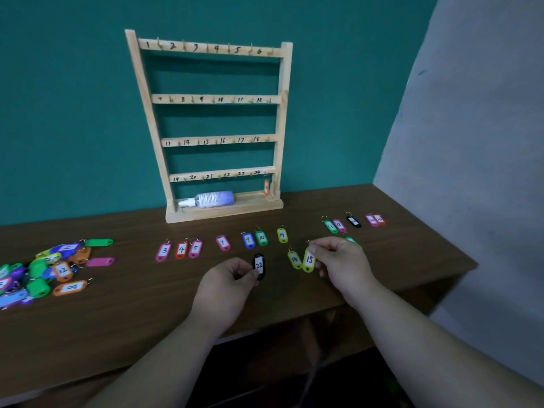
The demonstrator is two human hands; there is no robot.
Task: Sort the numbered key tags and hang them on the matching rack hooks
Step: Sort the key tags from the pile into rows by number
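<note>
Sorting step: left hand [228, 282] pinches black tag 22 [259, 265], right hand [338, 257] pinches yellow tag 15 [309, 260]; next, probably lay 15 right of tag 14 [294, 259].

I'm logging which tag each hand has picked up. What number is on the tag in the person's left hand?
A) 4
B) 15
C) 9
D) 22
D: the left hand pinches the black tag, whose white label reads 22, while the right hand holds the yellow tag marked 15.
</note>
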